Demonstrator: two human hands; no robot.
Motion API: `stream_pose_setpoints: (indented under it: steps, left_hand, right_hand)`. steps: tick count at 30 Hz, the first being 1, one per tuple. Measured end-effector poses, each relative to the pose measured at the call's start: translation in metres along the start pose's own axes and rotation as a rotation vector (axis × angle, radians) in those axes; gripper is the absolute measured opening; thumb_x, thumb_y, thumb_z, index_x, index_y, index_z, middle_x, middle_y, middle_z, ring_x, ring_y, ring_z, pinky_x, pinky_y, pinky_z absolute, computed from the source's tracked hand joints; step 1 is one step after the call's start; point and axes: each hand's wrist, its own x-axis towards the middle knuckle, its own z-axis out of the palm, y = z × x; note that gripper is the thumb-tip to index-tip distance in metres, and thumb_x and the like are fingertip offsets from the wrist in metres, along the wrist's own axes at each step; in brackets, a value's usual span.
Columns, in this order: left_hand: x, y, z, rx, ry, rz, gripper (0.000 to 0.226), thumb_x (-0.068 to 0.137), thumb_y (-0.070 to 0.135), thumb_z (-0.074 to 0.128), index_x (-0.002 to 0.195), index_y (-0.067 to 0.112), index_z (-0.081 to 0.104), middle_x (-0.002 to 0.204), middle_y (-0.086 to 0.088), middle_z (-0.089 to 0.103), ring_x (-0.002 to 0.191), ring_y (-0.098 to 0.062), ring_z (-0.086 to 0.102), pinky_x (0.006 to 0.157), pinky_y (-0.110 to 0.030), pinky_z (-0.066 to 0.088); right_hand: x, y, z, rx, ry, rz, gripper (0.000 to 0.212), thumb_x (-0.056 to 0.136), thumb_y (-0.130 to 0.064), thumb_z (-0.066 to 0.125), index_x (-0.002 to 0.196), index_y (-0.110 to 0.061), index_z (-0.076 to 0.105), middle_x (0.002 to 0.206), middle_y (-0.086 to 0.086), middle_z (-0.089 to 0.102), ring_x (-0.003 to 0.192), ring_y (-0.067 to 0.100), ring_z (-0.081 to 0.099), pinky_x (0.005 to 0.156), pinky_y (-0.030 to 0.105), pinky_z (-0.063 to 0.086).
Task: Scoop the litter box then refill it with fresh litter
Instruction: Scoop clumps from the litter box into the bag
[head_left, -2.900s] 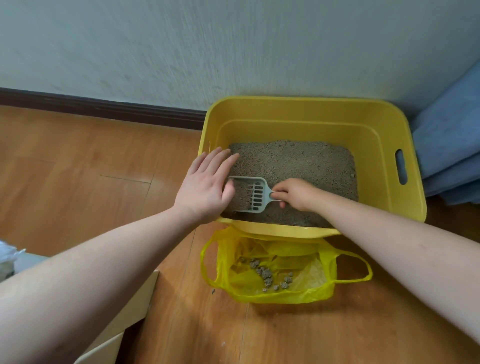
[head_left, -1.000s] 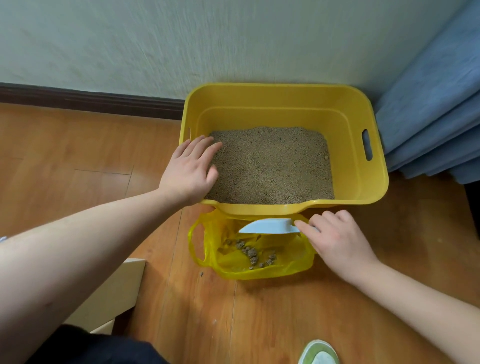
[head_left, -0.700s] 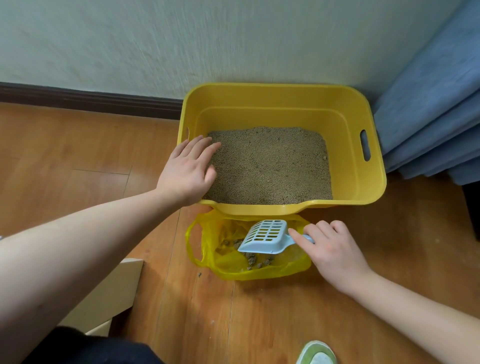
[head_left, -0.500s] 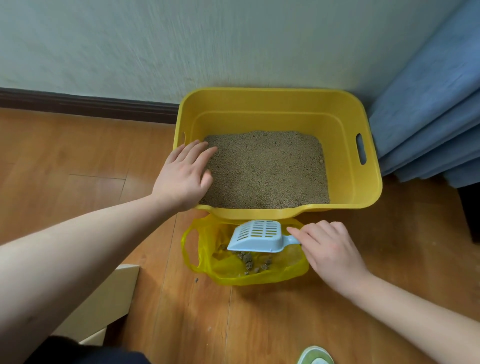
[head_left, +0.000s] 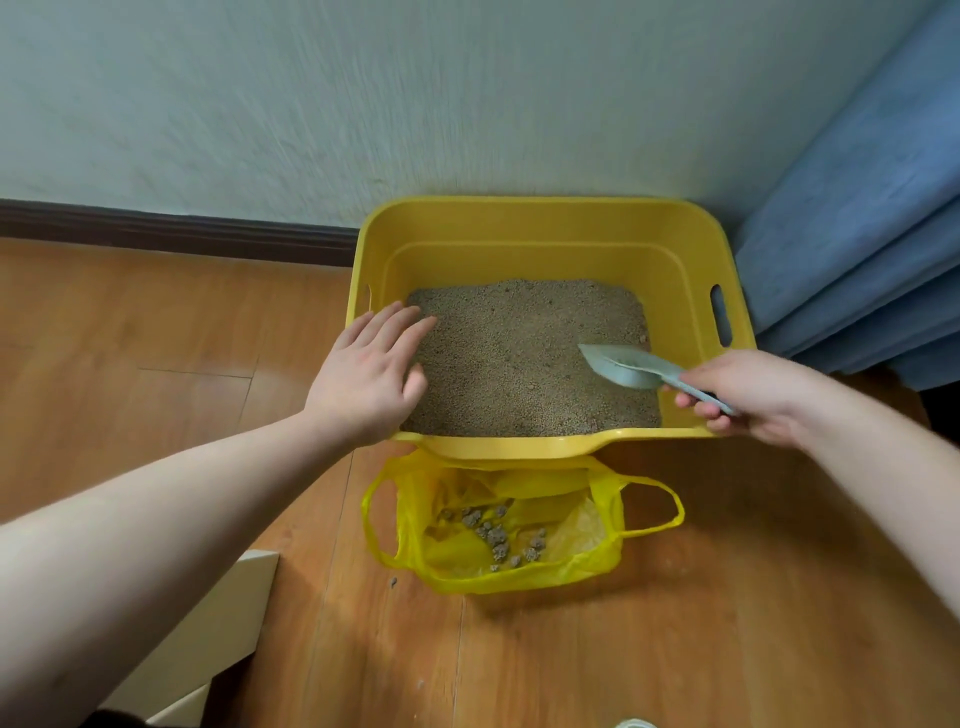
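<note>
While the left hand (head_left: 371, 371) lies flat with its fingers straight and close together over the near-left rim of the yellow rectangular plastic litter box (head_left: 545, 223), the right hand (head_left: 748, 397) curls its fingers around the handle of the pale blue-grey plastic litter scoop (head_left: 626, 364). The left fingertips reach over the grey-brown granular litter (head_left: 519, 358); whether they touch it cannot be told. The scoop's blade points left and away from the person, above or at the right part of the litter surface; contact cannot be confirmed. Its handle end is covered by the right fingers, and its slots are not clearly visible from this angle. One litter box is present, standing on the brown wooden plank floor (head_left: 727, 623) with its far side at the pale textured wall (head_left: 415, 104). Two cut-out handle slots show in its side walls, one on each side. One yellow thin plastic carrier bag (head_left: 582, 569) lies open on the floor just in front of the box's near rim, with two loop handles spread to either side. Inside it lies a loose cluster of small grey litter clumps (head_left: 496, 532), too small and overlapping to count exactly. Blue fabric folds (head_left: 857, 249) hang at the right, cut off by the frame edge. One pale cream flat-sided object (head_left: 223, 613) at the lower left is partly hidden by the left forearm and cannot be identified.
</note>
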Motion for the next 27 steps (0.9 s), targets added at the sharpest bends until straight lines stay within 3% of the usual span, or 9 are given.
stream_pose_setpoints:
  steps: [3,8,16,21,25,27]
  left_hand:
    - [0.000,0.001,0.001,0.007,-0.003,0.001,0.058,0.091,0.034,0.033,0.147,0.020,0.038,0.152,-0.003,0.041,0.146,-0.020,0.026,0.120,-0.039,0.016]
    - [0.001,-0.001,0.001,0.014,-0.013,0.000,0.058,0.091,0.035,0.034,0.147,0.022,0.037,0.153,-0.003,0.039,0.146,-0.019,0.026,0.120,-0.039,0.016]
    - [0.002,-0.002,0.001,0.023,-0.016,0.001,0.060,0.088,0.035,0.033,0.146,0.021,0.039,0.151,-0.004,0.042,0.145,-0.020,0.028,0.119,-0.039,0.016]
    - [0.002,-0.001,0.000,0.018,-0.022,-0.008,0.060,0.088,0.035,0.033,0.146,0.021,0.040,0.151,-0.004,0.042,0.145,-0.020,0.029,0.119,-0.039,0.016]
    - [0.002,-0.001,0.001,0.025,-0.030,-0.014,0.060,0.089,0.036,0.032,0.146,0.021,0.040,0.151,-0.004,0.042,0.145,-0.020,0.029,0.120,-0.039,0.016]
    - [0.002,-0.001,0.000,0.024,-0.030,-0.013,0.061,0.088,0.037,0.031,0.146,0.021,0.040,0.151,-0.004,0.043,0.145,-0.020,0.029,0.120,-0.039,0.016]
  right_hand:
    - [0.015,-0.004,0.000,0.291,-0.103,0.253,0.022,0.102,-0.007,0.030,0.103,0.004,0.049,0.061,0.003,0.042,0.029,0.004,0.036,0.027,0.013,0.029]
    - [0.040,0.000,0.006,0.446,-0.040,0.297,0.030,0.103,-0.006,0.021,0.084,-0.001,0.044,0.064,0.004,0.035,0.023,0.006,0.035,0.025,0.012,0.024]
    - [0.087,0.008,0.027,0.314,0.040,0.200,0.031,0.100,-0.002,0.019,0.077,-0.006,0.040,0.067,0.005,0.036,0.030,0.006,0.035,0.027,0.010,0.021]
    - [0.107,0.002,0.030,0.143,0.148,0.178,0.025,0.100,-0.001,0.024,0.082,-0.008,0.041,0.070,0.006,0.036,0.054,0.011,0.028,0.028,0.008,0.022]
    - [0.125,-0.002,0.034,0.069,0.201,0.196,0.025,0.100,-0.002,0.030,0.080,-0.010,0.043,0.072,0.007,0.037,0.056,0.014,0.031,0.030,0.011,0.026]
    - [0.128,-0.002,0.041,0.060,0.198,0.198,0.023,0.099,-0.002,0.030,0.090,-0.013,0.048,0.072,0.007,0.039,0.057,0.014,0.033,0.037,0.021,0.030]
